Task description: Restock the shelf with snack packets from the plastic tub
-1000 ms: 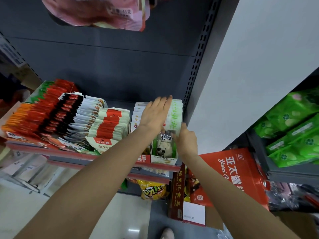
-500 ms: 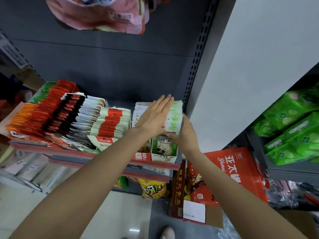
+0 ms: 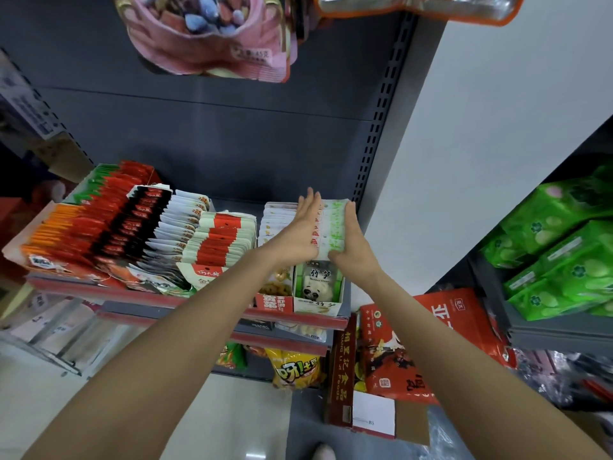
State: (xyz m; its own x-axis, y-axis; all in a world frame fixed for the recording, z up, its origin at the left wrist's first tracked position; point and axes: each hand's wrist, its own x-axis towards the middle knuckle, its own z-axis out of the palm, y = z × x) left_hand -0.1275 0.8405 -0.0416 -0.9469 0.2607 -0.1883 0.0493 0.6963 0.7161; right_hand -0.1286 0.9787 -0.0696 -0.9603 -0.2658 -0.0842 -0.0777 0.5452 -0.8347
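A row of white-and-green snack packets [image 3: 333, 227] stands in a display box [image 3: 318, 303] with a panda picture, at the right end of the grey shelf [image 3: 185, 302]. My left hand [image 3: 298, 232] lies flat with straight fingers against the left side of this row. My right hand [image 3: 351, 244] presses flat against its right side, so the packets are squeezed between both palms. Beside them on the left stands a second box [image 3: 273, 302] with red lettering and pale packets. The plastic tub is not in view.
Rows of red, orange, black and white packets [image 3: 109, 227] fill the shelf's left part. Pink bags [image 3: 212, 34] hang overhead. A slotted upright [image 3: 381, 111] and white wall bound the right. Green packs [image 3: 564, 247] sit on a neighbouring shelf; red bags [image 3: 414, 353] and a carton [image 3: 341, 370] stand below.
My right hand has risen from the front of the box to the right side of the packet row. My left hand has slid to the left side, off the top.
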